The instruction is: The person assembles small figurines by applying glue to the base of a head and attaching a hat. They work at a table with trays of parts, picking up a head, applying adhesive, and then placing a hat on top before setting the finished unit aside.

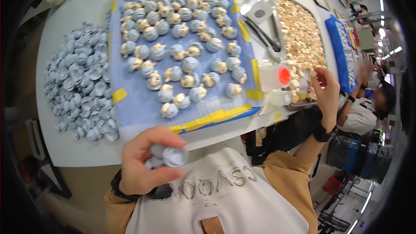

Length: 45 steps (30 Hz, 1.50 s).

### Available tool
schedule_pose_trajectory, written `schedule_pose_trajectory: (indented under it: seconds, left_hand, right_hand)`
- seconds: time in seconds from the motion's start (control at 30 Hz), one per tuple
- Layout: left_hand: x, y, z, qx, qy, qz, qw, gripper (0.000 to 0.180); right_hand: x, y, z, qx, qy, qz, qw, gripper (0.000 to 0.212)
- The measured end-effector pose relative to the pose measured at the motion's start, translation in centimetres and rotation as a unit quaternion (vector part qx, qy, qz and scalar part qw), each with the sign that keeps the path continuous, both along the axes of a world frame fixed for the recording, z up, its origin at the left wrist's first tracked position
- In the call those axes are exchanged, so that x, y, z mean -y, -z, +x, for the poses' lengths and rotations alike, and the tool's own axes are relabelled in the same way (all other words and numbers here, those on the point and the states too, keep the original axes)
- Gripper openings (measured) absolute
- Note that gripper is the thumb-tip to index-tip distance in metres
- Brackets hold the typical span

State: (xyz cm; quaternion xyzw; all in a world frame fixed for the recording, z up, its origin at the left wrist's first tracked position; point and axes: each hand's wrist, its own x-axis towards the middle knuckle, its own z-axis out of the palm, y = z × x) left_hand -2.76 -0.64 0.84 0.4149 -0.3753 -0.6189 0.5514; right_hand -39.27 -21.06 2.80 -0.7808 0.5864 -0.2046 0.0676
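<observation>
Close to my body, my left hand (pixel 143 167) is closed around several small pale blue-grey cup-shaped shells (pixel 174 157). At the right, my right hand (pixel 328 95) pinches a small cream-coloured piece (pixel 313 74) between thumb and fingertips. It is over the near end of a metal tray (pixel 274 15) filled with many such cream pieces (pixel 299 30). Between the hands lies a blue tray with a pale sheet (pixel 141 108) fixed by yellow tape. On it sit many small round figures (pixel 189 64), each part blue-grey and part cream.
A heap of blue-grey shells (pixel 82 78) lies on the white table (pixel 86 154) at left. Black-handled tweezers or pliers (pixel 264 34), a container with a red top (pixel 277 76) and a clear small jar (pixel 279 98) stand between the trays. Another person (pixel 362 110) works at far right.
</observation>
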Motion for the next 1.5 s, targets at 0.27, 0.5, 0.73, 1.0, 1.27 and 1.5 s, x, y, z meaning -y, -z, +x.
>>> schedule_pose_trajectory:
  seconds: [0.27, 0.5, 0.73, 1.0, 1.27, 1.5]
  left_hand:
    - [-0.2, -1.1, -1.0, -0.036, -0.057, 0.074, 0.995, 0.049]
    - [-0.5, -0.6, -0.9, -0.016, -0.079, 0.071, 0.994, 0.049]
    - [-0.5, -0.5, -0.5, 0.002, -0.063, 0.052, 0.997, 0.043]
    - [-0.2, -0.9, -0.8, 0.005, -0.064, 0.061, 0.996, 0.038]
    - [0.0, -0.2, -0.7, -0.002, -0.041, -0.014, 0.999, 0.041]
    - [0.9, -0.2, -1.3, -0.001, 0.007, -0.067, 0.998, 0.043]
  right_hand:
    - [-4.0, -5.0, 6.8, 0.093, -0.164, -0.003, 0.982, 0.031]
    - [-3.6, -4.5, 9.4, 0.046, -0.196, -0.006, 0.98, 0.022]
    - [-3.4, -4.3, 9.3, 0.024, -0.221, -0.01, 0.975, 0.021]
    - [-3.6, -4.3, 9.0, -0.014, -0.207, -0.01, 0.978, 0.023]
    - [-5.1, -2.8, 8.8, 0.1, -0.169, -0.088, 0.977, 0.029]
    - [-9.7, -2.0, 14.9, 0.366, -0.428, -0.021, 0.826, 0.03]
